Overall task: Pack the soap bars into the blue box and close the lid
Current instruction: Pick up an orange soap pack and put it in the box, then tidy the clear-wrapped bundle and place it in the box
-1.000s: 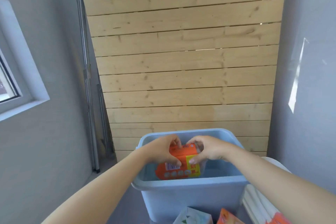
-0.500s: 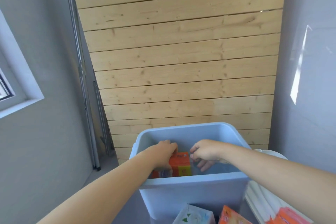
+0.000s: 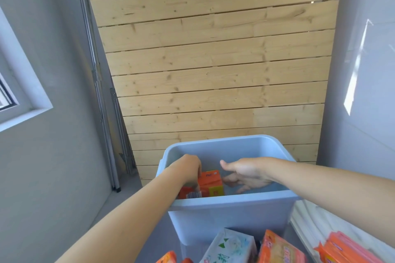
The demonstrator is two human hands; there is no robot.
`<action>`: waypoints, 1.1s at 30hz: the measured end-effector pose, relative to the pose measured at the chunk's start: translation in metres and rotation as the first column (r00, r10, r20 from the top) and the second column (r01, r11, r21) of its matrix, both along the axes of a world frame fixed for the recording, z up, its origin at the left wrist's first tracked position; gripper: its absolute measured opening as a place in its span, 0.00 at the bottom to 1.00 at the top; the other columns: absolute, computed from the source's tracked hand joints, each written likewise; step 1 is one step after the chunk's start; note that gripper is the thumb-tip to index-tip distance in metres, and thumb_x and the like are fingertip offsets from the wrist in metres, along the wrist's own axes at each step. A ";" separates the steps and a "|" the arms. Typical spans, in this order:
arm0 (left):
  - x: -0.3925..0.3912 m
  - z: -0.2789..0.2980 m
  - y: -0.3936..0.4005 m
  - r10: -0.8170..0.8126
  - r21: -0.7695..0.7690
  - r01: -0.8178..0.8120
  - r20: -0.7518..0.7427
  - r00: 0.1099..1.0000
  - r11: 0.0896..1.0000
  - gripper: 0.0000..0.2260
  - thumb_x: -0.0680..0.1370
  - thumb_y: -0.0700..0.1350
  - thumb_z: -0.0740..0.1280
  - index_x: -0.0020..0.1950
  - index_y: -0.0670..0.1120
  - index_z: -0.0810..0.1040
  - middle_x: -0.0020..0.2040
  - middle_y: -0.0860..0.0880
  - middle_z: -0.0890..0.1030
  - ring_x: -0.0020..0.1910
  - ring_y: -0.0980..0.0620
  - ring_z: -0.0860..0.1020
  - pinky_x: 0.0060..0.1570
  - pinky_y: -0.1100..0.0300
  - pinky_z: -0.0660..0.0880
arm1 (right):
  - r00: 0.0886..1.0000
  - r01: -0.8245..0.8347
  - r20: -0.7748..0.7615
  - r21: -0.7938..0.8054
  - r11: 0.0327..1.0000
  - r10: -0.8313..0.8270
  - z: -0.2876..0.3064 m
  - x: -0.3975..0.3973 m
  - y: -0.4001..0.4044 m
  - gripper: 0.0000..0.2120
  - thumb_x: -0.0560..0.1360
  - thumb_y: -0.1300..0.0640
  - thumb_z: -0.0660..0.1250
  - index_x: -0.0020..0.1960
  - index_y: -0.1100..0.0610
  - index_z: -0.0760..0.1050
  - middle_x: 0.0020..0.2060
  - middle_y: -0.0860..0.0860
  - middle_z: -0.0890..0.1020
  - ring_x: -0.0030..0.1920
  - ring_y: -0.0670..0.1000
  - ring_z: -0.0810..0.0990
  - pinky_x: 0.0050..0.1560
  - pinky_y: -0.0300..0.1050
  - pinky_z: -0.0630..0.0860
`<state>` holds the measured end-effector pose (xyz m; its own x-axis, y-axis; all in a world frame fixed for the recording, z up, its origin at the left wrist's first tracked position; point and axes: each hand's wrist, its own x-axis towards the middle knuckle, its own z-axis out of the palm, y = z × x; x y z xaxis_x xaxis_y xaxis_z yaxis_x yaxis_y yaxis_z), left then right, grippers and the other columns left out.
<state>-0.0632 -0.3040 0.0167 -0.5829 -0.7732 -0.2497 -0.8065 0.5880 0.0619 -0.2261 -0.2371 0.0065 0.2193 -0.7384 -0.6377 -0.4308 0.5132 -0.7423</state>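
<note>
An open blue box stands in front of me, low in the view. Inside it, at the left, an orange soap pack stands on edge. My left hand reaches over the near rim and grips that pack from above. My right hand is inside the box to the right of the pack, fingers spread and holding nothing. More soap packs lie in front of the box: a white-green one, an orange one and orange ones at the right. The box floor is mostly hidden by the near wall.
A white lid-like sheet lies right of the box under the orange packs. A wooden plank wall rises behind the box. Grey walls close in on both sides, with a window frame on the left and metal rods leaning in the corner.
Both hands lowered the orange pack into the box. My right hand has let go and opened; my left hand still holds the pack. The view tilted down a little.
</note>
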 end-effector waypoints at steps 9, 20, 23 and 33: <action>0.011 0.033 0.040 0.036 0.055 -0.010 -0.493 0.870 0.998 0.06 0.74 0.46 0.67 0.49 0.48 0.80 0.46 0.51 0.83 0.35 0.61 0.75 0.36 0.70 0.72 | 0.900 0.083 -0.327 -0.524 0.848 -0.290 0.039 -0.008 0.038 0.15 0.79 0.53 0.57 0.62 0.57 0.74 0.60 0.53 0.79 0.62 0.52 0.76 0.60 0.43 0.73; 0.009 0.031 0.187 -0.215 -0.092 0.220 -0.740 0.637 0.971 0.06 0.73 0.41 0.67 0.48 0.48 0.82 0.41 0.58 0.79 0.41 0.62 0.78 0.39 0.79 0.67 | 0.833 -0.060 -0.330 -0.852 0.520 -0.444 0.046 -0.001 0.203 0.11 0.76 0.58 0.63 0.55 0.51 0.80 0.48 0.40 0.82 0.45 0.28 0.74 0.51 0.21 0.66; -0.002 0.011 0.214 -0.235 -0.040 0.294 -0.708 0.666 0.955 0.07 0.73 0.42 0.68 0.49 0.48 0.83 0.43 0.58 0.79 0.43 0.63 0.75 0.41 0.81 0.65 | 0.817 -0.022 -0.348 -0.816 0.577 -0.460 0.027 -0.005 0.241 0.11 0.76 0.58 0.64 0.55 0.50 0.80 0.48 0.39 0.81 0.47 0.34 0.76 0.54 0.30 0.70; -0.035 -0.022 0.237 -0.466 0.061 0.535 -0.417 0.780 0.842 0.32 0.68 0.55 0.74 0.70 0.54 0.69 0.71 0.55 0.71 0.68 0.56 0.69 0.68 0.60 0.62 | 0.835 -0.032 -0.439 -0.641 0.767 -0.331 -0.012 -0.037 0.294 0.22 0.73 0.51 0.69 0.66 0.51 0.72 0.56 0.43 0.77 0.53 0.41 0.75 0.50 0.18 0.66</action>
<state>-0.0984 -0.0669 -0.0049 -0.9496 -0.3121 -0.0306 -0.2946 0.8542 0.4284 -0.2633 0.0572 -0.0056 -0.1433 -0.9894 -0.0252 -0.7837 0.1290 -0.6076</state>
